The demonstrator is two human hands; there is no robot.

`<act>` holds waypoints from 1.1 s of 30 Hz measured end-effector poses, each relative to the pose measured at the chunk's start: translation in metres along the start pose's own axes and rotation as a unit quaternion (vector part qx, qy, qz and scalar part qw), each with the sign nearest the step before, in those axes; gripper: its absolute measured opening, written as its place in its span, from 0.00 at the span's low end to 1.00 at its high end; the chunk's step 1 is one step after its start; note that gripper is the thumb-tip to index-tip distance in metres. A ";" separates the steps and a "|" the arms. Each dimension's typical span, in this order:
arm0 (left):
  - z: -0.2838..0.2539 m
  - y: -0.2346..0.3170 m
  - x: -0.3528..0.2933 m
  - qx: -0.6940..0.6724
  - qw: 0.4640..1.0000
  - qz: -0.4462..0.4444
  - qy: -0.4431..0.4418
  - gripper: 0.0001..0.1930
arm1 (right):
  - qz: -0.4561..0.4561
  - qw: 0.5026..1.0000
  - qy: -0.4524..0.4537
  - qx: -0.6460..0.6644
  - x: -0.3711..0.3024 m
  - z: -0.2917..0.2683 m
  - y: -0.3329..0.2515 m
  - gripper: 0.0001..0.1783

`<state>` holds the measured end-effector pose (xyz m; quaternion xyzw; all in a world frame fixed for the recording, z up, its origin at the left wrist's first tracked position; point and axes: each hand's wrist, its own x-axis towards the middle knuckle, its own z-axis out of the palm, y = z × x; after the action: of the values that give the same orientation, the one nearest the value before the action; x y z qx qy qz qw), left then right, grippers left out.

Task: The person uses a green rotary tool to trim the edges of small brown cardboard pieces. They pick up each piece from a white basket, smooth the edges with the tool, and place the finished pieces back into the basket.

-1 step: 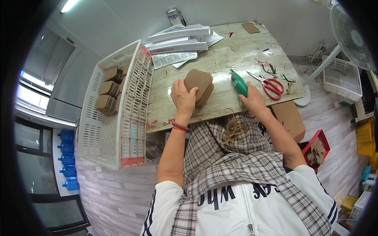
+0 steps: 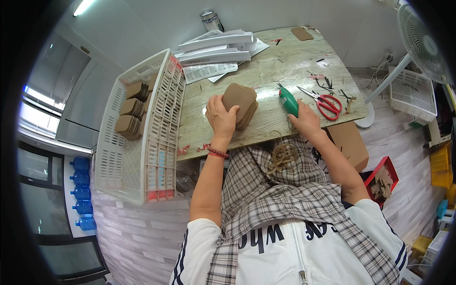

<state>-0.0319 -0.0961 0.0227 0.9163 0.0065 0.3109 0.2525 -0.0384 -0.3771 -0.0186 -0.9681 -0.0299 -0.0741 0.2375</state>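
Observation:
My left hand (image 2: 221, 116) is closed on the left side of a stack of brown cardboard pieces (image 2: 241, 100) with rounded corners, which rests on the table near its front edge. The lower pieces fan out a little to the right. To the right, my right hand (image 2: 307, 119) grips the rear end of a green handheld tool (image 2: 289, 103) with a narrow dark tip. The tip points away from me and to the left. Red-handled scissors (image 2: 327, 105) lie partly open just right of the tool, apart from my hand.
Left of the table (image 2: 270, 64) stands a white plastic crate (image 2: 164, 118) holding several cardboard stacks (image 2: 130, 107). White papers (image 2: 216, 50) and a jar (image 2: 211, 20) are at the back. Tangled twine (image 2: 283, 156) lies on my lap. A white fan (image 2: 422, 38) and red box (image 2: 384, 178) stand right.

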 end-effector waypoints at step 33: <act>-0.019 0.122 -0.032 -0.867 0.362 -0.336 0.064 0.21 | 0.076 0.875 -0.098 0.468 -0.128 -0.132 -0.052 0.22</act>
<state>-0.0862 -0.1989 0.0744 0.0907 0.0570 0.0916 0.9900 -0.1867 -0.3951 0.1001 -0.7456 -0.0102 0.0617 0.6635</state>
